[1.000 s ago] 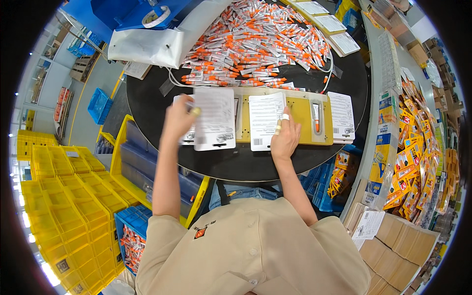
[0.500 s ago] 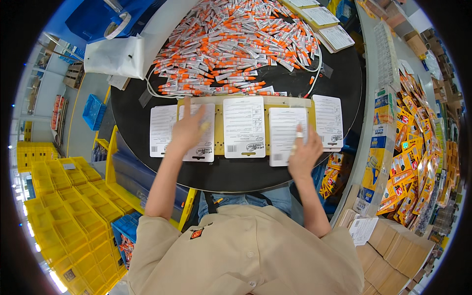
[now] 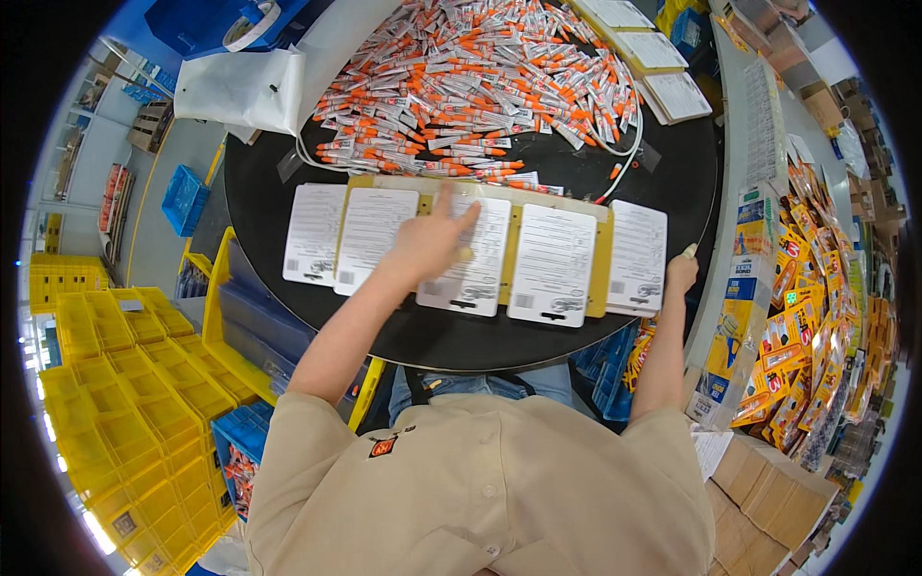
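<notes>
Five white printed cards stand out in a row along a yellow strip on the round black table (image 3: 384, 350). My left hand (image 3: 432, 242) is over the middle card (image 3: 466, 288), fingers spread and a pale cover on one of them; it holds nothing visible. To its left are two more cards, the nearer one (image 3: 375, 240) beside my wrist. Right of it lie a fourth card (image 3: 554, 259) and the end card (image 3: 638, 254). My right hand (image 3: 682, 274) is at the table's right rim, just past the end card, its fingers curled with one pale-covered fingertip showing; what they grip is hidden.
Orange-capped tubes (image 3: 461, 86) lie heaped beyond the yellow strip (image 3: 600, 269), bordered by a white cord (image 3: 629, 144). More cards (image 3: 677, 94) lie at the far right. Yellow crates (image 3: 125, 413) stand left, a blue bin of tubes (image 3: 240, 451) nearer me, and packaged goods (image 3: 783, 326) right.
My left hand has moved right, from the second card to the middle one. My right hand has left the fourth card and gone right to the table rim. The view has tilted slightly.
</notes>
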`<state>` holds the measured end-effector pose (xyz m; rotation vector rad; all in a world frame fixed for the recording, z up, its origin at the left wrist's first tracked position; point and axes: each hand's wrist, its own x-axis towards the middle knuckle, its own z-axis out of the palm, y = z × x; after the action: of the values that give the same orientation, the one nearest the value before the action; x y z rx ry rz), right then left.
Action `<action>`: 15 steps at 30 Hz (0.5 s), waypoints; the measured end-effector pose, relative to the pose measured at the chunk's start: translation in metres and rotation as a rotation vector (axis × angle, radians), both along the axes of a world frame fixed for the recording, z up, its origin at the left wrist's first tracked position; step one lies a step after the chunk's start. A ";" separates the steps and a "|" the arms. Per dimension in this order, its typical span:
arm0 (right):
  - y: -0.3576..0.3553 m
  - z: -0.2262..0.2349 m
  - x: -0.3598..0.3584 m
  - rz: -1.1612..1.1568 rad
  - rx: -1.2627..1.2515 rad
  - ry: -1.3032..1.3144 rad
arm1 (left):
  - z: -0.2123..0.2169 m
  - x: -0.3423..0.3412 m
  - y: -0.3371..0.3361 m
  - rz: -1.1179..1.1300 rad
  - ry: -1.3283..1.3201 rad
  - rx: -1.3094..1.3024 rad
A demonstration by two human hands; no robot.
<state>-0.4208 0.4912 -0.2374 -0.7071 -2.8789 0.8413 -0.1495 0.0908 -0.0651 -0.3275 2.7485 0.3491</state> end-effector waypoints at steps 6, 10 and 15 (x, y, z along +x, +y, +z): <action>-0.054 0.022 0.171 -0.032 -0.314 0.154 | 0.014 0.039 -0.065 0.132 -0.085 -0.174; -0.084 0.042 0.302 0.285 -0.454 -0.074 | 0.032 0.049 -0.110 0.224 -0.029 -0.301; -0.073 0.093 0.317 0.753 -1.131 -0.406 | 0.023 0.030 -0.060 0.235 0.621 -0.050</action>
<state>-0.1042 0.4184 -0.1442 0.3436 -2.7224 2.7542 -0.1194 0.0307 -0.0420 -0.6526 3.3348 0.5147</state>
